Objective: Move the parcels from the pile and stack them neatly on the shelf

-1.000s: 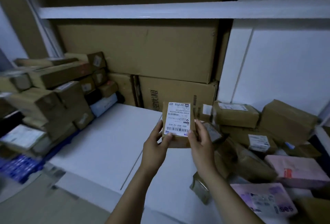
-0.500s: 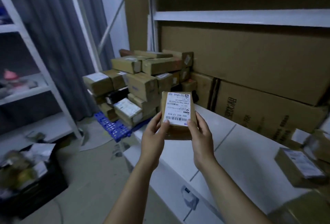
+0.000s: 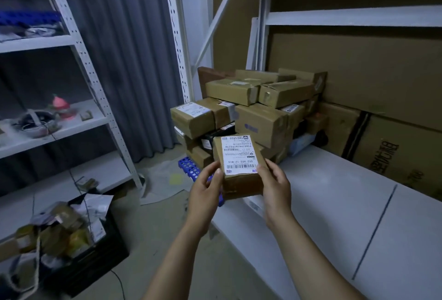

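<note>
Step in hand: transfer. The parcel (image 3: 239, 163), a small brown box with its white label facing up, is held in the air above the near left edge of the white shelf board (image 3: 334, 204). The left grip (image 3: 205, 189) is closed on its left side, with the thumb at the label edge. The right grip (image 3: 275, 187) is closed on its right side. The stacked parcels (image 3: 253, 113) stand beyond it, at the far left end of the board, next to a blue pallet (image 3: 189, 168). The next move probably calls for a forward reach. Select a flat, stable spot on or beside the stack, align the box edges with those below, then release both grips.
</note>
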